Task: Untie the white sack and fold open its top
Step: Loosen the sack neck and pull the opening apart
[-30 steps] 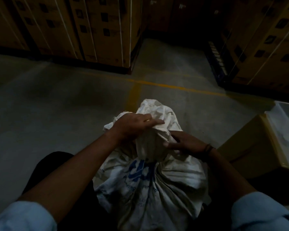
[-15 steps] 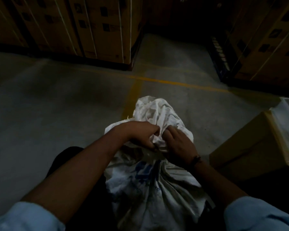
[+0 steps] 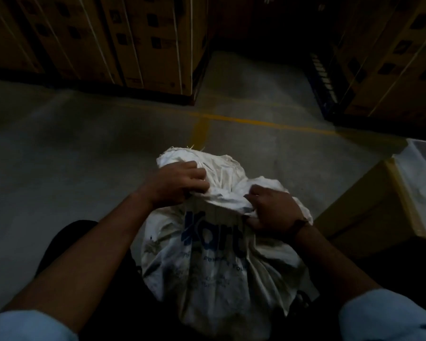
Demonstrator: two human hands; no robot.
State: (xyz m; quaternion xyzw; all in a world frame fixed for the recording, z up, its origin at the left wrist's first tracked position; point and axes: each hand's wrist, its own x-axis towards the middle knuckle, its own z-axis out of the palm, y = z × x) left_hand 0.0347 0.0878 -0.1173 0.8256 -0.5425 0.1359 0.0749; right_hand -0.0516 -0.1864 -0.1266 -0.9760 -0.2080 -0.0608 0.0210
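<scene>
White sack (image 3: 214,254) upright on floor (image 3: 84,156), between the knees. Left hand (image 3: 180,185) clamped on bunched top at far side; right hand (image 3: 273,210) pinching a fold at near right. Tie not visible. Best to pull folds outward evenly, rolling rim down without tipping sack.

Dim, underexposed wide-angle view, corners sunk in shadow, edges bowed, detail soft

Light blue sleeves (image 3: 27,326) rolled above the elbows, forearms bare. Dark band (image 3: 299,223) at the wrist of the right hand (image 3: 272,207); nothing worn at the left hand (image 3: 176,183). Dark trousers (image 3: 67,232) below.
</scene>
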